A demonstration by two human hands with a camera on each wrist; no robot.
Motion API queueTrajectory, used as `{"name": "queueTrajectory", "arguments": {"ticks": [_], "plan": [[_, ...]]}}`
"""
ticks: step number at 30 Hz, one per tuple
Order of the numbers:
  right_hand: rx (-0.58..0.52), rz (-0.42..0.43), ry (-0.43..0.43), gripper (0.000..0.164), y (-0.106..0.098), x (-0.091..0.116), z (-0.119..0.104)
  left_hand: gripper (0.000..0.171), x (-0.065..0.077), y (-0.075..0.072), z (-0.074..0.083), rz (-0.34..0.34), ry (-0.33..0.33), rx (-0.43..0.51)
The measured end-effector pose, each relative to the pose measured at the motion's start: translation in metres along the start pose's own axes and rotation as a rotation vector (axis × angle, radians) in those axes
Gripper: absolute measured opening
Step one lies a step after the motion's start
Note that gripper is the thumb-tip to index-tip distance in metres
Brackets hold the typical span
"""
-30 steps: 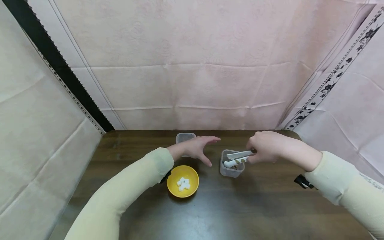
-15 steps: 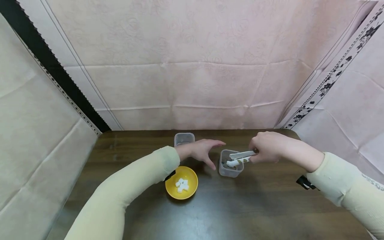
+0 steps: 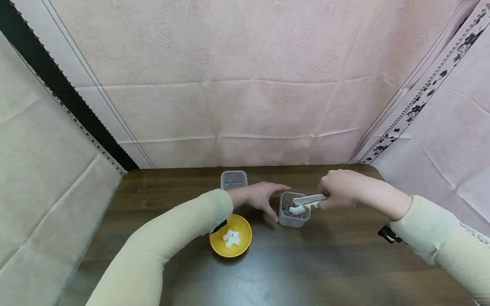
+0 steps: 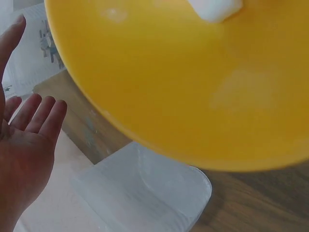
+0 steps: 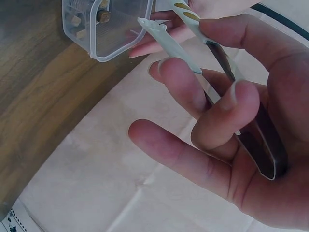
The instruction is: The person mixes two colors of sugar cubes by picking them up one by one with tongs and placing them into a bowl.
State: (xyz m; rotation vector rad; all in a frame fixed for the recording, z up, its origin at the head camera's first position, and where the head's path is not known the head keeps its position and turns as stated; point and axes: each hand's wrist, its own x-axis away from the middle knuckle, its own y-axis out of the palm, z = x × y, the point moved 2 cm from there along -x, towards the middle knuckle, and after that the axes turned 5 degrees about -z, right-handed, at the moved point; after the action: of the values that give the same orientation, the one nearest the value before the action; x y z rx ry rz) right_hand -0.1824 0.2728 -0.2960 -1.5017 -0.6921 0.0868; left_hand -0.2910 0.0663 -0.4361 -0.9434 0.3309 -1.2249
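My right hand [image 3: 342,189] grips a pair of tongs [image 3: 308,199] with white, patterned tips and a bent metal spring end. The tips reach over a clear plastic container [image 3: 292,222] and stand a little apart with nothing seen between them. Small brown cubes [image 5: 103,16] lie inside that container in the right wrist view. Just left of it my left hand [image 3: 262,197] is spread, its thumb and fingers close to the container's side. Below my left wrist sits a yellow bowl [image 3: 245,245] holding several white cubes [image 3: 231,239].
A second clear container [image 3: 234,177] stands at the back of the brown wooden table [image 3: 172,191], partly behind my left hand. Pale fabric [image 3: 249,85] rises behind the table and along both sides.
My left hand has moved right, up close to the container with the brown cubes. The right hand keeps the tongs over that container with little movement.
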Motion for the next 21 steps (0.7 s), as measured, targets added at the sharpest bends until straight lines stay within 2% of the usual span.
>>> {"name": "queueTrajectory", "arguments": {"ticks": [13, 21], "plan": [[-0.008, -0.010, -0.003, 0.023, 0.003, -0.001, 0.002, 0.107, -0.012, 0.010, 0.002, 0.025, 0.007, -0.038], [-0.011, -0.015, 0.008, 0.023, 0.004, -0.003, 0.002, 0.108, -0.013, 0.013, 0.007, 0.055, 0.006, -0.037]]}}
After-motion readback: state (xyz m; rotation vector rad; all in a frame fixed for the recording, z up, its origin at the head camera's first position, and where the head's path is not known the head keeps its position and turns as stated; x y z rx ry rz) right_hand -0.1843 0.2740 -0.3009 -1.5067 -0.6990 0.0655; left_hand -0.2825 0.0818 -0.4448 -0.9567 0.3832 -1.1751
